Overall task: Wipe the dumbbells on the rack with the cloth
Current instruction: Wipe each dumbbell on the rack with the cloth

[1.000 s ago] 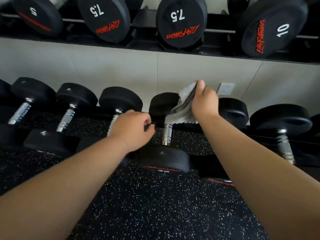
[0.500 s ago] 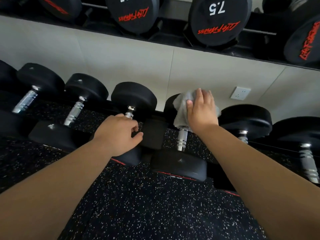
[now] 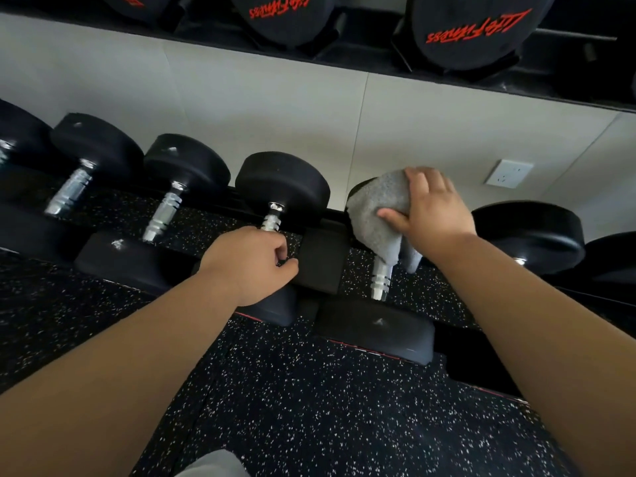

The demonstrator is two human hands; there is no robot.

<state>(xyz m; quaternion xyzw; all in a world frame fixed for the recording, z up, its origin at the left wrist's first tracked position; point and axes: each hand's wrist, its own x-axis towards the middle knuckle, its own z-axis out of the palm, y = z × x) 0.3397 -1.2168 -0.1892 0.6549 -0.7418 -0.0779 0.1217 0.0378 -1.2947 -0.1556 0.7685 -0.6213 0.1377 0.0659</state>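
A row of black dumbbells with chrome handles lies on the low rack. My right hand point(image 3: 428, 210) presses a grey cloth point(image 3: 377, 210) over the far head of one dumbbell point(image 3: 375, 327); the cloth hangs down over the top of its handle point(image 3: 380, 280). That far head is almost wholly hidden by the cloth. My left hand point(image 3: 249, 263) is closed around the handle of the neighbouring dumbbell point(image 3: 282, 185) to the left, covering most of the handle and part of its near head.
More dumbbells lie to the left point(image 3: 182, 166) and right point(image 3: 528, 232) on the same rack. An upper shelf holds larger dumbbells point(image 3: 471, 29) with red lettering, overhanging the top. A wall socket point(image 3: 508, 173) sits behind. Black speckled rubber floor point(image 3: 309, 407) lies below.
My right hand has turned from gripping the cloth upright to pressing it flat over the dumbbell's far head. The view has tilted downward. My left hand stays on its handle.
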